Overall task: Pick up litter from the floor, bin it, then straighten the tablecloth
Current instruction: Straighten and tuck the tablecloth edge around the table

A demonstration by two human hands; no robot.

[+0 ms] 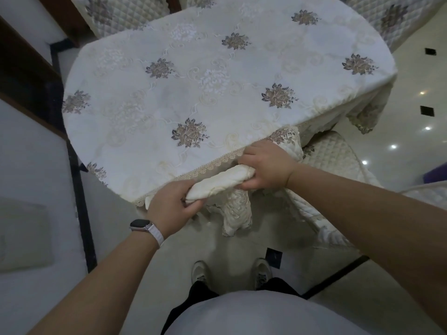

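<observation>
We are on the last step: straightening the tablecloth (193, 93).
It lies smooth beyond our left hand (169, 201) and right hand (266, 165). The floor (242, 250) below them shows no litter, so we judge the binning done. Each hand is clenched around one end of the rolled-up hem (222, 181) stretched between them. What remains is to unroll it and let it hang.

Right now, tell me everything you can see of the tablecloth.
The tablecloth is cream, woven-looking fabric with brown-grey flower motifs, pale scrollwork and a lace trim. Spread out, it lies mostly smooth with a rounded outline, and drapes down at the right. Its near edge is bunched into a roll, held at either end by the left hand and the right hand. More cloth hangs below it.
</observation>
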